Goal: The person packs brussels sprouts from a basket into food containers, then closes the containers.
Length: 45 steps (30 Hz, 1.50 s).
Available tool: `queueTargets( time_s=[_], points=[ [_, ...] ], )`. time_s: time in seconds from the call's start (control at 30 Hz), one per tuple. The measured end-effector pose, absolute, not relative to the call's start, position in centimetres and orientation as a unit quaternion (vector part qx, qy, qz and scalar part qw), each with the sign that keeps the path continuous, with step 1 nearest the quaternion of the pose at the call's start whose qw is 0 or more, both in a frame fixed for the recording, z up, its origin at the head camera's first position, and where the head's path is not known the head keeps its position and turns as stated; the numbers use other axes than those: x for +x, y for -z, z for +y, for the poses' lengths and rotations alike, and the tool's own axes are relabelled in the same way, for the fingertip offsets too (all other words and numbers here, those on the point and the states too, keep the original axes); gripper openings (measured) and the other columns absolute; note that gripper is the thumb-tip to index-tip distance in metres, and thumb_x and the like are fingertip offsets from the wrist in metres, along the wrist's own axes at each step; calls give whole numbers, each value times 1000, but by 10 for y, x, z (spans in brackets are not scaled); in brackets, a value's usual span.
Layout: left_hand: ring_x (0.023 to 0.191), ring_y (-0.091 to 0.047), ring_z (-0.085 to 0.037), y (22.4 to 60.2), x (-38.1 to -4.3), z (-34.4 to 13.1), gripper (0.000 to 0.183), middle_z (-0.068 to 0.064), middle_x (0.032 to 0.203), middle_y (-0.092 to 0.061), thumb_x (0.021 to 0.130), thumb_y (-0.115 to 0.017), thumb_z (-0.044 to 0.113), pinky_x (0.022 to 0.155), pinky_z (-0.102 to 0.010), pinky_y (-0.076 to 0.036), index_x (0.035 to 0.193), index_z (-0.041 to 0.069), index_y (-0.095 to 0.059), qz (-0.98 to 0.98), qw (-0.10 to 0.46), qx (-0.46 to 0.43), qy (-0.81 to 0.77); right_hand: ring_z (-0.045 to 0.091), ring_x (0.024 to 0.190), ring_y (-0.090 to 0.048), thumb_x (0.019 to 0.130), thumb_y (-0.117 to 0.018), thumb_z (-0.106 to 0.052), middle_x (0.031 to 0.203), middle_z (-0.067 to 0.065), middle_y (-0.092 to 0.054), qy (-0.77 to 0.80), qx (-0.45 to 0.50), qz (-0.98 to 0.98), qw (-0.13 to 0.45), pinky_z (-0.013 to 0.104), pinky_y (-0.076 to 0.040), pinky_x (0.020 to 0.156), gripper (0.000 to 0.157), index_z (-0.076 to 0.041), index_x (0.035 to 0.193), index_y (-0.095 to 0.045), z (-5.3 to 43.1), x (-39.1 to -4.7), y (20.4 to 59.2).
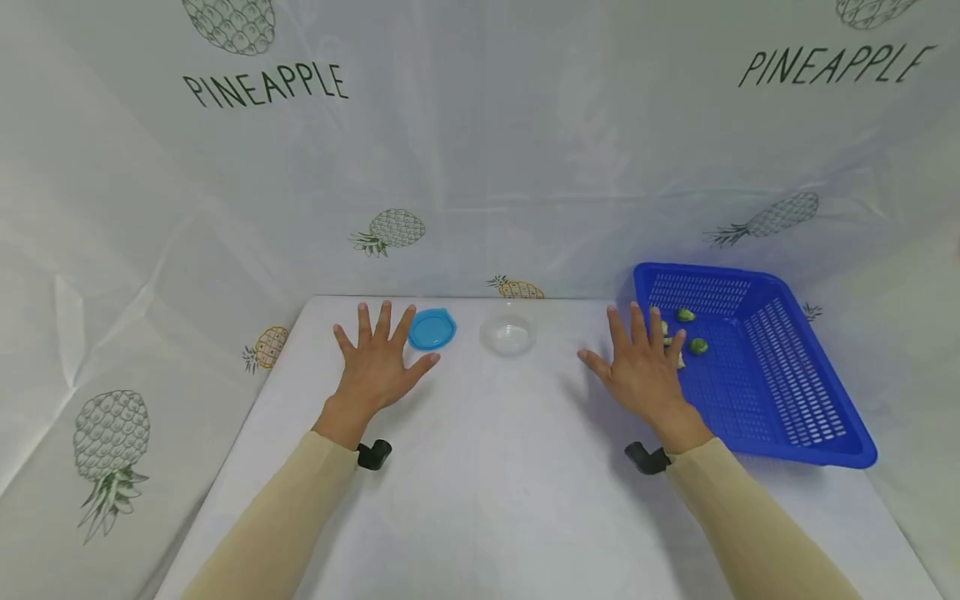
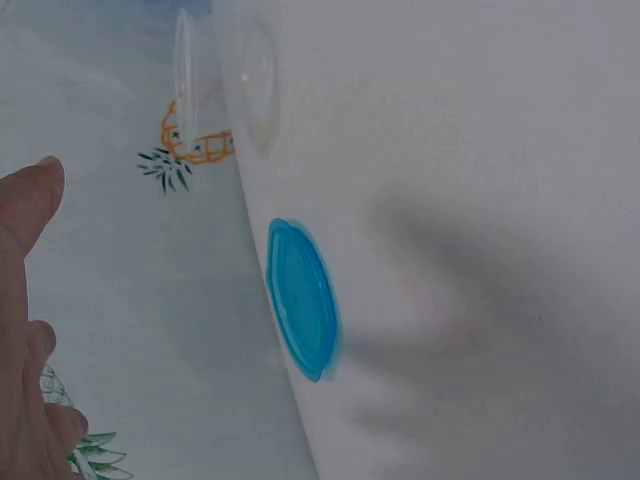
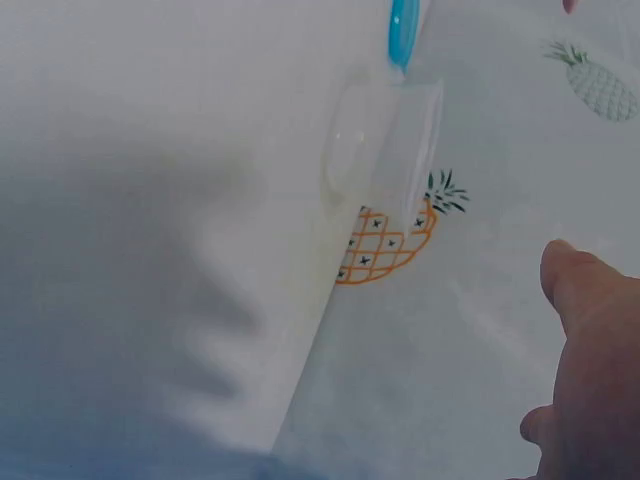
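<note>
A clear, round, see-through plastic container (image 1: 508, 333) stands upright on the white-covered counter (image 1: 480, 500), near its far edge, with no lid on it. Left of the container, just beside it, lies a flat, round, bright blue plastic lid (image 1: 432, 329). Farther left of the container than the lid, the left hand (image 1: 377, 371) hovers palm down, fingers straight and spread wide, with hold of nothing. Right of the container, the right hand (image 1: 641, 371) hovers likewise, fingers well apart and grasping nothing. Well to the container's right sits a deep blue, slatted rectangular plastic basket (image 1: 723, 400); in it are two small, round green vegetables (image 1: 698, 346) and some pale pieces (image 1: 680, 362), partly hidden by the right hand and too small to identify.

As a judgement, no handling is under way: the lid is off, the vegetables that show are in the basket, and closing the container remains undone.
</note>
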State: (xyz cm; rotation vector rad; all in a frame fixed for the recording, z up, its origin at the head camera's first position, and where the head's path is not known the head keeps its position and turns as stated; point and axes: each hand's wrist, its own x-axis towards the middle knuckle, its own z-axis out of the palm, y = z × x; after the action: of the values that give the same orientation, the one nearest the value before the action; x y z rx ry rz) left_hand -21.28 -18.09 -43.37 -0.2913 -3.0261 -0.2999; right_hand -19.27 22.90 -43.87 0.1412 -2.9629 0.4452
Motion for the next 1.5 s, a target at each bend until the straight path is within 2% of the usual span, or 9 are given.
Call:
queueTargets(
  time_s=[0.27, 0.47, 0.6, 0.8, 1.0, 1.17, 1.3, 1.5],
  points=[
    [162, 2, -46, 435, -228, -155, 99, -18, 176, -12, 99, -47, 75, 125, -77, 7, 171, 16, -15, -988, 47, -109, 100, 47, 161, 3, 108, -50, -58, 174, 27, -5, -146, 68, -985, 59, 76, -1, 127, 94, 4, 167, -11, 204, -209, 432],
    [164, 2, -40, 445, -244, -129, 97, -18, 176, -10, 101, -44, 73, 131, -66, 3, 171, 12, -14, -985, 30, -136, 105, 43, 163, -2, 108, -49, -57, 175, 25, -7, -134, 85, -987, 29, 68, -4, 131, 94, 4, 167, -8, 182, -227, 439],
    [164, 1, -37, 455, -257, -113, 98, -18, 176, -10, 102, -41, 74, 134, -61, 0, 170, 8, -13, -984, 13, -155, 86, 40, 163, 1, 108, -48, -59, 176, 21, -4, -142, 101, -985, -2, 65, 0, 132, 95, 1, 168, -6, 167, -239, 447],
    [164, -3, -35, 470, -271, -95, 103, -16, 176, -10, 102, -39, 76, 134, -61, -9, 169, 3, -11, -981, -14, -188, 48, 37, 164, 0, 107, -48, -61, 177, 17, -3, -134, 126, -982, -33, 62, 2, 133, 95, -1, 169, -6, 152, -254, 464],
    [164, -4, -35, 477, -273, -82, 104, -16, 177, -8, 102, -41, 76, 134, -60, -10, 169, 3, -11, -976, -42, -212, 35, 37, 164, -6, 106, -53, -60, 176, 19, -12, -135, 133, -981, -43, 63, -3, 133, 97, 0, 168, -11, 146, -263, 477],
    [164, -2, -34, 481, -271, -77, 101, -16, 177, -7, 104, -41, 72, 135, -58, -10, 169, 2, -9, -973, -63, -219, 35, 36, 164, -6, 106, -52, -61, 175, 21, -12, -128, 137, -980, -63, 64, -6, 133, 98, 1, 168, -9, 145, -262, 485],
    [164, -1, -32, 487, -270, -77, 101, -17, 177, -6, 104, -43, 70, 135, -56, -12, 169, 2, -7, -972, -63, -221, 37, 36, 164, -6, 106, -49, -62, 175, 22, -12, -118, 142, -981, -67, 64, -7, 133, 98, 2, 168, -7, 145, -260, 488],
    [164, -6, -34, 491, -261, -78, 100, -18, 176, -12, 104, -48, 68, 134, -57, -16, 168, 0, -13, -971, -41, -231, 51, 40, 163, -11, 106, -53, -58, 173, 24, -18, -119, 156, -979, -47, 66, -11, 131, 96, 5, 166, -14, 147, -251, 486]
  ],
)
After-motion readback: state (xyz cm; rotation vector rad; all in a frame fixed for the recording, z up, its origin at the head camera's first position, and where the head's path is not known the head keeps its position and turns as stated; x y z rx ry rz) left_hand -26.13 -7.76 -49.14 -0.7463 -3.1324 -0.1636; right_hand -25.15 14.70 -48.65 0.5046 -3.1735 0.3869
